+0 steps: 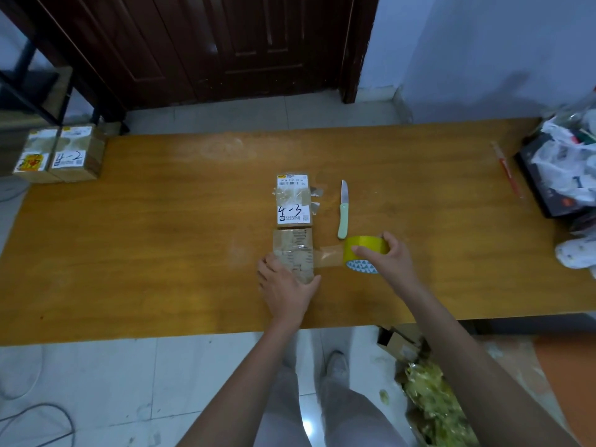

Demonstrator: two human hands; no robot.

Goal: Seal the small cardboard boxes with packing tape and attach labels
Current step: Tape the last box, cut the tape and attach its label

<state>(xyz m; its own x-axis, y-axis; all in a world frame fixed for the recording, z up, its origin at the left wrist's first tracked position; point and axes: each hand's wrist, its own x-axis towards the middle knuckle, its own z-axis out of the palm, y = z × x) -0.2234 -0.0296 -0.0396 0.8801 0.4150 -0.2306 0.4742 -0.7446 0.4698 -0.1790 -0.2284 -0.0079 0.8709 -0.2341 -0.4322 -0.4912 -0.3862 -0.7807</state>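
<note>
A small cardboard box point(293, 250) lies near the middle of the wooden table point(161, 253). My left hand point(285, 290) presses flat on its near end. My right hand point(392, 256) grips a yellow tape roll point(362, 250) just right of the box. A strip of clear tape point(327, 257) stretches from the roll onto the box top. Directly behind it lies a second box point(293, 201) with a white label marked "4-3". A knife point(343, 209) with a pale green handle rests right of that box.
Two labelled boxes point(59, 153) sit at the table's far left corner. Plastic bags and a dark tray point(561, 175) crowd the right end, with a red stick point(506, 169) beside them. Under the table's front edge lie a cardboard box and crumpled tape scraps point(429, 398).
</note>
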